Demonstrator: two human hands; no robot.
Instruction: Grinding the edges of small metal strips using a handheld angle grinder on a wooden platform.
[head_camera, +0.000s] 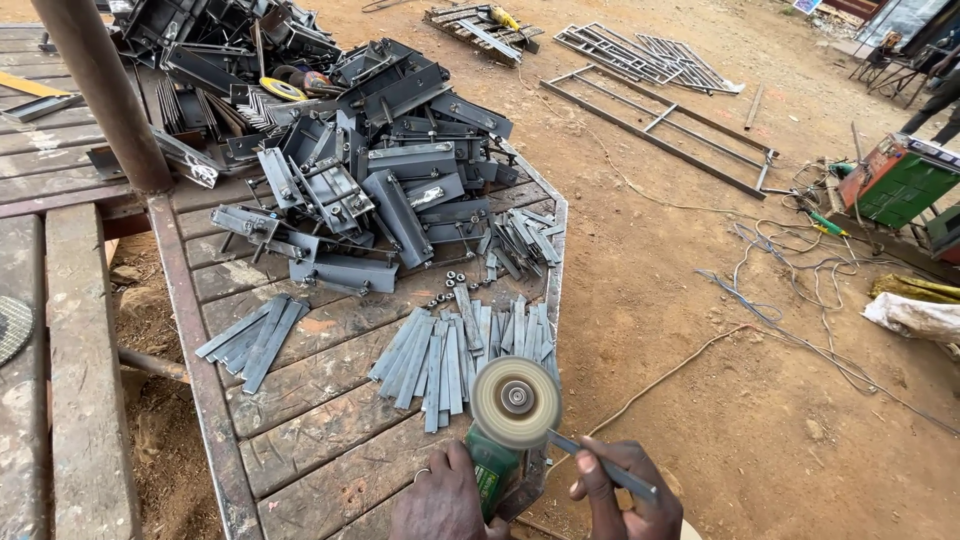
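My left hand (440, 503) grips a green angle grinder (492, 478) at the bottom edge; its round tan flap disc (516, 401) faces up towards me. My right hand (627, 487) holds a flat grey metal strip (600, 467), one end touching the disc's lower right edge. Just beyond the disc, a row of similar flat metal strips (455, 355) lies side by side on the wooden plank table (320, 440). A smaller bunch of strips (252, 340) lies to the left.
A big heap of grey metal brackets (370, 170) with bolts covers the table's far part, beside a rusty post (105, 95). Small nuts (452, 282) lie scattered. On the dirt ground to the right are cables (800, 290), metal frames (655, 125) and a green machine (900, 180).
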